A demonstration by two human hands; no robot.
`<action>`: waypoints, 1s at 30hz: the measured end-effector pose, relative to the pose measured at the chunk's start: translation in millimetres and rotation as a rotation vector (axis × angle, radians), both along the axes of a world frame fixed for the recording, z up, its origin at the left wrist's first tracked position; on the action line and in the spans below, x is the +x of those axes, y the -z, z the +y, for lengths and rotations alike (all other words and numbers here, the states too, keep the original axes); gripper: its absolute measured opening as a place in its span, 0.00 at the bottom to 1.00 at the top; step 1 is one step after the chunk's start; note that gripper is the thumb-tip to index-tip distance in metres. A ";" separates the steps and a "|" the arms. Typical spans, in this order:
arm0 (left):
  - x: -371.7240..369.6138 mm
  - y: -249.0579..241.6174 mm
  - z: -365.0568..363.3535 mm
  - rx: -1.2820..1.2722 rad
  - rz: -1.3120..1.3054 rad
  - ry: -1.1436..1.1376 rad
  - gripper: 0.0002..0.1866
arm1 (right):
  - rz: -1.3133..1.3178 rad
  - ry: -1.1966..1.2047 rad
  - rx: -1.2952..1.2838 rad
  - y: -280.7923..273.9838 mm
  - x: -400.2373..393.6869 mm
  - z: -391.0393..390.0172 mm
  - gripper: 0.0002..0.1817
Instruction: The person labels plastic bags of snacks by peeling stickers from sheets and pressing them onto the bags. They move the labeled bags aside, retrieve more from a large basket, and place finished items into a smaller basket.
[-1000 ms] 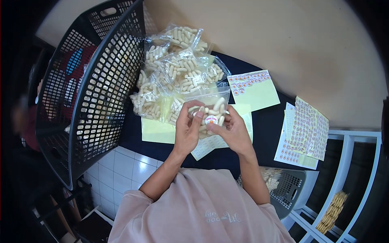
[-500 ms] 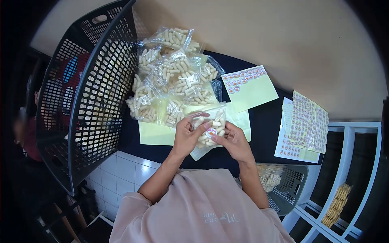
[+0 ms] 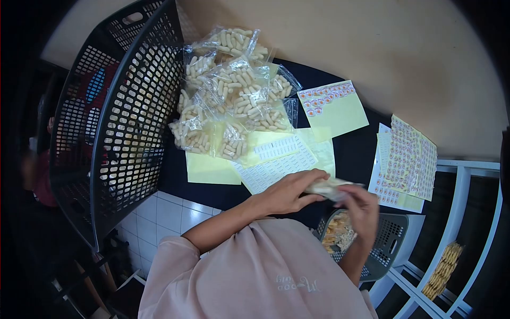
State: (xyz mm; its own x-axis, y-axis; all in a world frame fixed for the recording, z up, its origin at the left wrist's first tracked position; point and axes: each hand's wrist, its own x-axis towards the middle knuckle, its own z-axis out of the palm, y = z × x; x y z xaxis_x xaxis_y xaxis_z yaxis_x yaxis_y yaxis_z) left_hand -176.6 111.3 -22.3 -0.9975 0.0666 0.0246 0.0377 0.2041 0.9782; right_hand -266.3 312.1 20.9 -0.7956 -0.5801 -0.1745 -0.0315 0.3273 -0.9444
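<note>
My left hand [image 3: 291, 192] is closed around one end of a clear bag of pale finger-shaped snack pieces [image 3: 325, 187], held above the table's front right part. My right hand [image 3: 362, 208] is at the bag's other end, fingers pinched on it and smeared by motion. The bag is seen edge-on, and its sticker does not show. Below and left of the hands lie printed label sheets [image 3: 271, 166] on yellow paper. A heap of similar filled bags [image 3: 234, 90] stands behind them.
A tall dark basket [image 3: 133, 111] stands at the left. Sheets of round stickers [image 3: 332, 114] and more sticker sheets [image 3: 406, 159] lie on the right. Under the right forearm is a grey basket [image 3: 393, 234] with packets in it. A person [image 3: 40, 178] is at the far left.
Both hands have moved right with the bag, from the table's middle toward the grey basket. The bag has turned edge-on, and the label sheets beneath it have come into view.
</note>
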 end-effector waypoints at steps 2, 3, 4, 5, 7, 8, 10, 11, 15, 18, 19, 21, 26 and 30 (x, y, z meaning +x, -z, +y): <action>-2.5 -1.8 -6.7 -0.032 0.021 -0.038 0.25 | 0.087 0.196 0.053 -8.9 -12.4 42.1 0.12; -2.5 -1.4 -11.4 -0.062 0.043 -0.078 0.26 | 0.159 0.305 0.106 -11.8 -17.4 69.5 0.12; -0.6 4.1 -18.4 -0.079 0.018 -0.122 0.23 | 0.216 0.396 0.170 -12.8 -19.7 100.4 0.12; 0.7 10.9 -28.5 -0.051 -0.009 -0.122 0.19 | 0.274 0.484 0.236 -13.7 -20.8 133.7 0.12; 8.6 25.1 -48.1 -0.034 -0.055 -0.172 0.16 | 0.247 0.726 0.176 8.7 -16.6 202.3 0.13; 13.6 25.2 -57.4 -0.020 -0.073 -0.213 0.16 | 0.229 0.874 0.179 16.4 -10.3 223.8 0.12; 24.1 24.7 -77.1 -0.030 -0.139 -0.288 0.14 | 0.212 1.142 0.189 47.5 2.4 274.1 0.09; 28.7 21.4 -84.8 -0.035 -0.198 -0.329 0.12 | 0.216 1.263 0.199 72.8 9.1 302.8 0.08; 42.3 25.3 -104.2 -0.158 -0.256 -0.430 0.11 | -0.095 1.410 0.399 181.4 38.1 397.1 0.06; 47.8 42.1 -100.8 -0.444 -0.073 -0.400 0.12 | -0.085 1.437 0.820 224.6 47.4 383.2 0.09; 48.4 45.3 -97.0 -0.445 -0.079 -0.405 0.12 | -0.228 1.451 0.883 233.7 46.0 378.7 0.12; 48.8 49.1 -90.0 -0.627 -0.061 -0.459 0.13 | -0.374 1.465 0.942 244.5 40.2 374.7 0.14; 50.8 52.5 -86.8 -0.805 -0.063 -0.534 0.15 | -0.198 0.956 1.490 277.6 -4.6 431.2 0.19; 58.7 45.9 -87.4 -0.743 -0.053 -0.563 0.15 | 0.366 1.143 1.200 195.0 -58.1 354.5 0.24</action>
